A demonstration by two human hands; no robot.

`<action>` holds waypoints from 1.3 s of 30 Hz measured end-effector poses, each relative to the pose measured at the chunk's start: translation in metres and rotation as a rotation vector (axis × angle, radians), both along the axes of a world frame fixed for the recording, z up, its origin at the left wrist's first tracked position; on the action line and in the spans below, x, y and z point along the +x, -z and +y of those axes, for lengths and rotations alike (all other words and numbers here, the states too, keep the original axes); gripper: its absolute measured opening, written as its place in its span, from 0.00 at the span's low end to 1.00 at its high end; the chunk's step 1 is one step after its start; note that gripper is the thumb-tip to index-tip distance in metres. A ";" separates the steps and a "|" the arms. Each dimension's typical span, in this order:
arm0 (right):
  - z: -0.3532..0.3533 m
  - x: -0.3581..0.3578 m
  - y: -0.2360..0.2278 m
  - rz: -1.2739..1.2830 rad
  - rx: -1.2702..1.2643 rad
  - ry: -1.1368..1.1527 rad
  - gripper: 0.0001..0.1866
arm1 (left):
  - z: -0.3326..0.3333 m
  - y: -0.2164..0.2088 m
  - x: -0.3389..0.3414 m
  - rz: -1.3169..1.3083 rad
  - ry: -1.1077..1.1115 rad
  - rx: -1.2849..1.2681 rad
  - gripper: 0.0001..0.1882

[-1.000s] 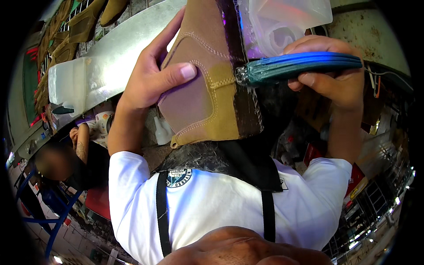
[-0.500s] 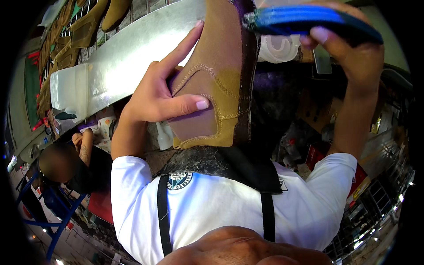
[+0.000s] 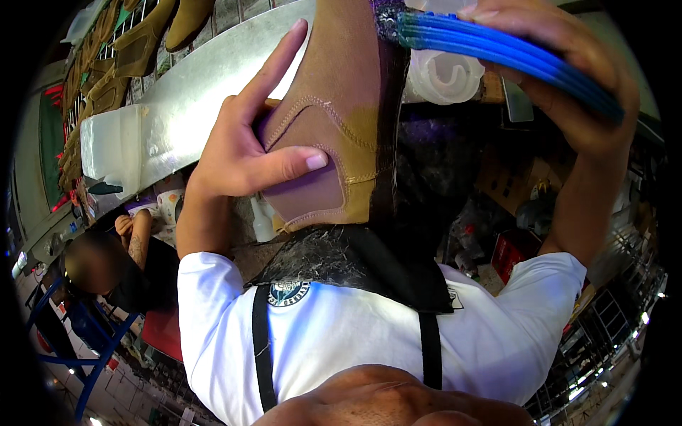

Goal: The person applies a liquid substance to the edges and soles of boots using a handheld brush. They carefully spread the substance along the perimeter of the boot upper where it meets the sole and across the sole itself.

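Note:
A tan ankle boot (image 3: 348,78) with stitched seams and a side panel lies on its side before my chest, its toe end cut off by the top edge. My left hand (image 3: 234,153) grips it from the left, thumb pressed on the side panel and one finger stretched along the upper. The boot's dark sole edge (image 3: 386,149) faces right. In my right hand (image 3: 572,78) is a brush with a ribbed blue handle (image 3: 497,50). Its dark, wet-looking bristles (image 3: 387,21) touch the sole edge near the top. The fingertips behind the handle are partly hidden.
A shiny light work surface (image 3: 192,78) stretches behind the boot, with a translucent block (image 3: 114,145) at its left end. Beyond the brush stands a translucent plastic tub (image 3: 444,77). More tan boots (image 3: 138,50) hang at upper left. Another person (image 3: 117,263) sits at left.
The brush has moved left onto the sole edge and turned so its ribbed side shows more. My left hand and the boot have shifted slightly left.

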State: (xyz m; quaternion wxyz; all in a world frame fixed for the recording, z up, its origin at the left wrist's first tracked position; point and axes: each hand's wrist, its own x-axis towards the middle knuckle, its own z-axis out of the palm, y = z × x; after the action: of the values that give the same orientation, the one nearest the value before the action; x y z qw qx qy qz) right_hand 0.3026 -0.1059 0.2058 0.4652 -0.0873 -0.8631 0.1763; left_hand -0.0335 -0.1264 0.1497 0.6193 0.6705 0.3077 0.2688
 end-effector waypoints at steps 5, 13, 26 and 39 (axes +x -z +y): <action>-0.025 0.013 -0.034 -0.557 -0.107 0.198 0.18 | 0.000 -0.001 -0.002 -0.008 -0.029 0.011 0.60; -0.043 0.010 0.001 -0.380 -0.190 0.167 0.17 | 0.001 -0.002 -0.001 -0.026 -0.046 -0.043 0.60; -0.089 0.044 0.053 0.303 -0.943 0.484 0.15 | 0.023 0.020 -0.032 -0.331 -0.247 -0.144 0.61; -0.102 0.039 0.103 0.533 -0.790 0.670 0.20 | 0.124 -0.016 -0.077 0.287 -0.289 0.994 0.33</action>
State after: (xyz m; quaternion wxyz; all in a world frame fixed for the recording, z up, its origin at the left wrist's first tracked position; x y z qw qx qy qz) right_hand 0.3419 -0.2077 0.1024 0.6290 -0.4751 -0.5104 0.3437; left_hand -0.1108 -0.0025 0.1657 0.1355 0.8637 0.3140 0.3704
